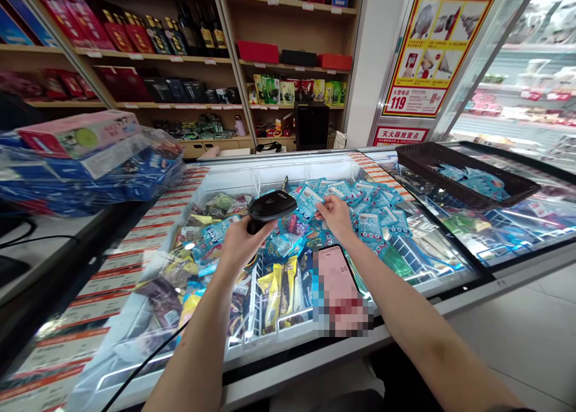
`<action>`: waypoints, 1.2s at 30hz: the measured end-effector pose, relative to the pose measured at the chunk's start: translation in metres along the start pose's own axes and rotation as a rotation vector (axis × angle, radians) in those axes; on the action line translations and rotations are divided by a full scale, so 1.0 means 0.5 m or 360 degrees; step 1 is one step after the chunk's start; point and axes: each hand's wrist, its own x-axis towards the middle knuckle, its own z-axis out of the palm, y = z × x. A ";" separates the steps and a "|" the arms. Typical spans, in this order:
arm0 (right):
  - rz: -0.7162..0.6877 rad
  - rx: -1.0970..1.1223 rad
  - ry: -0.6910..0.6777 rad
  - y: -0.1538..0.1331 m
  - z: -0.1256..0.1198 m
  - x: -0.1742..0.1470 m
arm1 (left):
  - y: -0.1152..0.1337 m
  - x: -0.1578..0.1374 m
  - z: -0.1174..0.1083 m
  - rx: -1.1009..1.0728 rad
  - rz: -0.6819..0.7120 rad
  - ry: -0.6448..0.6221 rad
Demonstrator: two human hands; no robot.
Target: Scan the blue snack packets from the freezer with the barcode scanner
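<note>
My left hand (243, 239) is wrapped round the grip of a black barcode scanner (272, 204), whose head points to the right over the freezer. A cable hangs down at the lower left. Between the thumb and fingers of my right hand (336, 217) is the edge of a small blue packet (308, 203), just right of the scanner. Many similar blue packets (369, 225) lie in a loose pile on the glass lid around and behind my right hand. Nearer me, a phone (338, 274) with a pink screen rests on the glass, its lower part blurred out.
Wrapped ice creams (281, 292) sit in wire baskets under the glass. A dark plastic tray (508, 199) holding blue packets stands on the right. At left are plastic-wrapped boxes (85, 166). Price labels (130, 259) line the freezer. Stocked shelves (157, 55) stand behind.
</note>
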 end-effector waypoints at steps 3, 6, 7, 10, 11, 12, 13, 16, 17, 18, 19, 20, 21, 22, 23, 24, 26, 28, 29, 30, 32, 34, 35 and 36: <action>-0.0001 -0.0022 0.0000 0.001 -0.002 0.002 | 0.000 0.000 0.001 -0.0048 0.0005 -0.0005; -0.0006 -0.0052 0.0048 -0.003 -0.011 0.007 | -0.002 0.003 0.000 -0.0041 0.0005 0.0038; -0.0009 -0.0047 0.0084 -0.004 -0.016 0.010 | -0.003 0.004 -0.001 -0.0040 0.0003 0.0063; -0.0001 -0.0010 0.0220 -0.008 -0.041 0.020 | -0.007 0.008 -0.003 -0.0115 0.0011 0.0136; 0.0005 -0.0006 0.0273 -0.007 -0.051 0.024 | -0.008 0.010 -0.004 -0.0152 0.0011 0.0162; 0.0011 -0.0005 0.0329 -0.006 -0.062 0.029 | -0.009 0.011 -0.004 -0.0182 0.0004 0.0194; 0.0013 -0.0003 0.0385 -0.003 -0.073 0.034 | -0.010 0.012 -0.005 -0.0199 -0.0012 0.0234; 0.0006 0.0059 0.0564 0.012 -0.103 0.048 | -0.012 0.014 -0.008 -0.0177 -0.0077 0.0379; 0.0006 0.0095 0.0604 0.018 -0.110 0.052 | -0.012 0.015 -0.010 -0.0158 -0.0090 0.0428; 0.0009 0.0124 0.0633 0.023 -0.116 0.055 | -0.012 0.016 -0.012 -0.0143 -0.0100 0.0473; 0.0017 0.0140 0.0651 0.028 -0.121 0.057 | -0.013 0.017 -0.013 -0.0136 -0.0106 0.0512; 0.0030 0.0137 0.0657 0.032 -0.124 0.058 | -0.014 0.018 -0.015 -0.0136 -0.0112 0.0541; 0.0044 0.0117 0.0657 0.035 -0.126 0.059 | -0.014 0.019 -0.016 -0.0142 -0.0118 0.0562; 0.0055 0.0085 0.0652 0.037 -0.127 0.059 | -0.015 0.020 -0.018 -0.0149 -0.0124 0.0574; 0.0060 0.0043 0.0643 0.038 -0.128 0.059 | -0.016 0.021 -0.019 -0.0152 -0.0129 0.0579; 0.0062 -0.0003 0.0632 0.037 -0.128 0.058 | -0.017 0.021 -0.019 -0.0150 -0.0132 0.0580; 0.0059 -0.0097 0.0600 0.035 -0.129 0.056 | -0.020 0.022 -0.021 -0.0138 -0.0130 0.0581; 0.0045 -0.0196 0.0569 0.032 -0.129 0.054 | -0.022 0.022 -0.022 -0.0121 -0.0120 0.0578; 0.0036 -0.0245 0.0558 0.032 -0.129 0.054 | -0.022 0.022 -0.023 -0.0112 -0.0115 0.0576; 0.0025 -0.0294 0.0558 0.033 -0.129 0.055 | -0.023 0.021 -0.024 -0.0103 -0.0113 0.0573; -0.0004 -0.0413 0.0590 0.037 -0.130 0.058 | -0.022 0.021 -0.026 -0.0088 -0.0113 0.0568; -0.0038 -0.0552 0.0637 0.042 -0.131 0.062 | -0.021 0.021 -0.028 -0.0074 -0.0118 0.0560; -0.0058 -0.0622 0.0658 0.045 -0.131 0.064 | -0.021 0.021 -0.029 -0.0066 -0.0121 0.0558; -0.0077 -0.0683 0.0675 0.045 -0.132 0.066 | -0.021 0.021 -0.031 -0.0057 -0.0125 0.0556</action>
